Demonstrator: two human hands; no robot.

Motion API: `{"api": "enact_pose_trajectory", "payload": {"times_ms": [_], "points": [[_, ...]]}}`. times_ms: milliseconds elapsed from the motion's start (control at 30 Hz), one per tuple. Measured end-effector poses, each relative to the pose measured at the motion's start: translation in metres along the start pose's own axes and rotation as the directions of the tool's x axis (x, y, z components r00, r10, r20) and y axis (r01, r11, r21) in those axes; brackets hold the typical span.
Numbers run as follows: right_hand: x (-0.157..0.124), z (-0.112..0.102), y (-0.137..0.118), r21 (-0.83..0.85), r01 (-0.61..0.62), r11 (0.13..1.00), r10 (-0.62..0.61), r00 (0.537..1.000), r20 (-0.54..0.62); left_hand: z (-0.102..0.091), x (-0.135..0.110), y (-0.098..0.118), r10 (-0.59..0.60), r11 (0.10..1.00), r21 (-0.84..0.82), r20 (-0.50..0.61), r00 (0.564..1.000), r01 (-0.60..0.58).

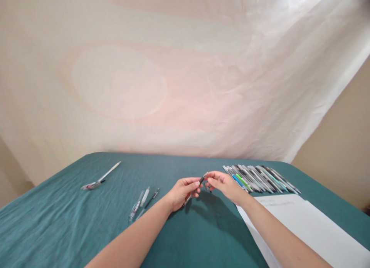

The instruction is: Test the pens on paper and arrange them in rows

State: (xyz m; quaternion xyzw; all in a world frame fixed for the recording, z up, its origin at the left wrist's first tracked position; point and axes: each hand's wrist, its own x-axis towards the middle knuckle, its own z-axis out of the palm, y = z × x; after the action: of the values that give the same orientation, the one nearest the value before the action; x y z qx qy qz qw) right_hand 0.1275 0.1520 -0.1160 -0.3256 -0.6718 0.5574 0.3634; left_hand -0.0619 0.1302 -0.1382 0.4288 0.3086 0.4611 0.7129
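Note:
Over the middle of the green cloth, my left hand (184, 191) is closed around a slim pen (202, 179) with a dark grip section. The pen slants up to the right, and its lower end shows beneath my fingers. Close beside its upper end, my right hand (224, 184) is closed, thumb and fingertips together. A small dark piece that looks like a pen cap (210, 189) shows under those fingertips, mostly hidden. Left of my left forearm lie several loose pens (144, 196), clear-barrelled and black.
A long row of pens (257, 178) lies side by side at the right, with blue and green ones at its left end. White paper sheets (300, 225) lie under my right forearm. At the far left, a small group of pens (98, 182) rests on the green cloth (58, 210).

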Motion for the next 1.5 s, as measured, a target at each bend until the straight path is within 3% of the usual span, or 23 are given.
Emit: {"api": "enact_pose_trajectory", "payload": {"times_ms": [267, 567, 767, 1033, 1300, 1500], "points": [[0.003, 0.016, 0.012, 0.262, 0.007, 0.965, 0.009, 0.998, -0.058, 0.004, -0.001, 0.0, -0.036, 0.998, -0.042, 0.02, 0.999, 0.037], [0.003, 0.019, 0.018, 0.321, -0.01, 0.947, 0.083, 0.973, -0.217, 0.005, -0.003, -0.002, -0.08, 0.994, -0.069, 0.041, 0.996, 0.082], [0.002, 0.022, 0.015, 0.444, -0.029, 0.896, 0.101, 0.985, -0.137, 0.007, -0.002, -0.002, -0.071, 0.993, -0.087, 0.069, 0.995, 0.076], [0.003, 0.02, 0.019, 0.389, -0.006, 0.921, 0.104, 0.967, -0.231, 0.006, -0.001, -0.003, -0.069, 0.995, -0.062, 0.054, 0.996, 0.072], [0.001, 0.023, 0.013, 0.475, -0.023, 0.88, 0.115, 0.979, -0.166, 0.004, 0.001, -0.003, -0.055, 0.993, -0.098, 0.05, 0.997, 0.06], [0.003, 0.019, 0.02, 0.411, 0.001, 0.912, 0.11, 0.963, -0.247, 0.003, 0.0, -0.005, -0.085, 0.993, -0.074, 0.042, 0.996, 0.088]]}}
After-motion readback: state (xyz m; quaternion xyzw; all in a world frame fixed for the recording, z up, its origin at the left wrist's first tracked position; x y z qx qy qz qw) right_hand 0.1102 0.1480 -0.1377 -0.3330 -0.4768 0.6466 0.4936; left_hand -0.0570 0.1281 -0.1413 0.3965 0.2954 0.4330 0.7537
